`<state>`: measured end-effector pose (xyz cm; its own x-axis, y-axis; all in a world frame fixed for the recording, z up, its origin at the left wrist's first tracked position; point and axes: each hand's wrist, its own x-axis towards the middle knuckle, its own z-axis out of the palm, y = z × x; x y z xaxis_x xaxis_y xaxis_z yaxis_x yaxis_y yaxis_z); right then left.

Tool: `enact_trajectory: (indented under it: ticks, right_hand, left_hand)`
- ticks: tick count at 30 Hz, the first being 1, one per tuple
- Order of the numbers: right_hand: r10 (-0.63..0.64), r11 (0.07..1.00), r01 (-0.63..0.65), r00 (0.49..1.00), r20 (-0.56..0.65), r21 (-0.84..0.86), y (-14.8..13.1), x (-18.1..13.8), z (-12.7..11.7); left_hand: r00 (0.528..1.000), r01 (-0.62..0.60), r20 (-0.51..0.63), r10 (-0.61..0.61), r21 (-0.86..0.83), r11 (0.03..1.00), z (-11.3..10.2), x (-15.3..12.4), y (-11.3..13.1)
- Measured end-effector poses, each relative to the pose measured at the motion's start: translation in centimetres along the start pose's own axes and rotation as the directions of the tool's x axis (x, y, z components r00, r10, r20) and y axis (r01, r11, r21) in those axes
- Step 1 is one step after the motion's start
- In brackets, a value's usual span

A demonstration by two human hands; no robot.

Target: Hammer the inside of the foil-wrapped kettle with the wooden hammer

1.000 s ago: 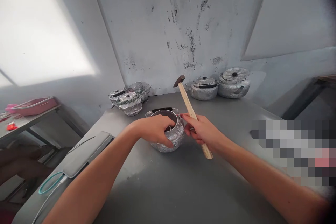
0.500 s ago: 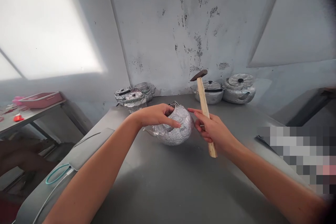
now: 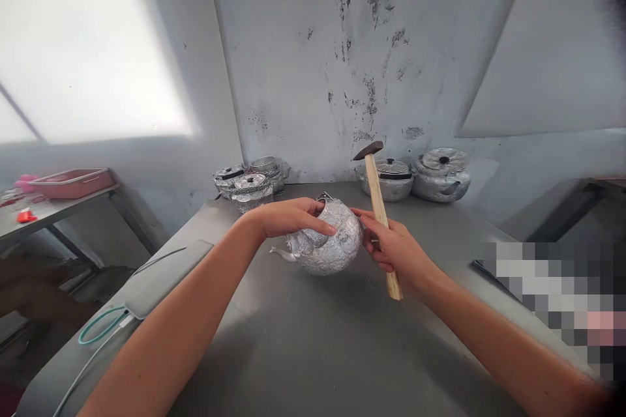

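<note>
A dented silver metal kettle (image 3: 332, 251) is tilted on its side at the middle of the grey table, its spout to the left. My left hand (image 3: 298, 218) grips it at the top opening, thumb outside and fingers partly hidden inside the rim. My right hand (image 3: 391, 244) is closed on the wooden handle of a hammer (image 3: 375, 186), whose dark head points up. The right fingertips meet the kettle's right side.
Several silver pots and kettles, among them a lidded pot (image 3: 388, 189) and a round kettle (image 3: 443, 176), line the table's back edge by the wall. A grey power bank (image 3: 169, 280) with cables lies left. A pink basket (image 3: 73, 182) stands on a side table.
The kettle has turned slightly, showing more of its spout. My right fingers have come against its side, the hammer still in hand. The camera view has shifted a little.
</note>
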<state>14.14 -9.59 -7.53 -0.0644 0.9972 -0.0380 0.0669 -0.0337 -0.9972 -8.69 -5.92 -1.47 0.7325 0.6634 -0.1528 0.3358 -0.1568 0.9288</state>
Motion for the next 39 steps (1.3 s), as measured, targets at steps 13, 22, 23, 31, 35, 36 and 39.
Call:
enact_trajectory:
  ticks: [13, 22, 23, 31, 35, 36, 39]
  right_hand:
    - [0.014, 1.0, -0.014, 1.0, -0.005, 0.005, 0.1, 0.2, -0.1]
    - [0.017, 1.0, -0.017, 1.0, -0.012, -0.001, 0.0, 0.1, 0.0]
    - [0.017, 1.0, -0.017, 1.0, -0.014, -0.002, 0.0, 0.1, 0.0]
    - [0.022, 0.999, -0.022, 1.0, -0.021, -0.029, 0.2, 0.4, -0.2]
    - [0.03, 0.998, -0.031, 0.999, -0.019, -0.052, 0.0, 0.3, -0.1]
    - [0.032, 0.998, -0.033, 0.999, -0.019, -0.057, 0.0, 0.3, -0.1]
    - [0.037, 0.997, -0.038, 0.999, -0.025, -0.066, 0.0, 0.3, -0.1]
  left_hand:
    - [0.99, -0.08, 0.115, 0.08, 0.0, 0.997, -0.2, 0.2, -0.5]
    - [0.994, -0.076, 0.085, 0.068, 0.105, 0.992, -0.2, 0.1, -0.3]
    - [0.995, -0.08, 0.077, 0.07, 0.135, 0.988, -0.2, 0.1, -0.4]
    - [0.994, -0.101, 0.055, 0.09, 0.271, 0.957, 0.2, 0.3, -0.3]
    - [0.999, 0.012, -0.048, 0.002, 0.284, 0.959, 0.3, -0.2, 0.5]
    - [0.995, 0.048, -0.101, -0.02, 0.274, 0.961, 0.1, -0.4, 0.7]
    - [0.933, 0.119, -0.359, 0.01, 0.336, 0.934, -1.1, -0.5, 0.3]
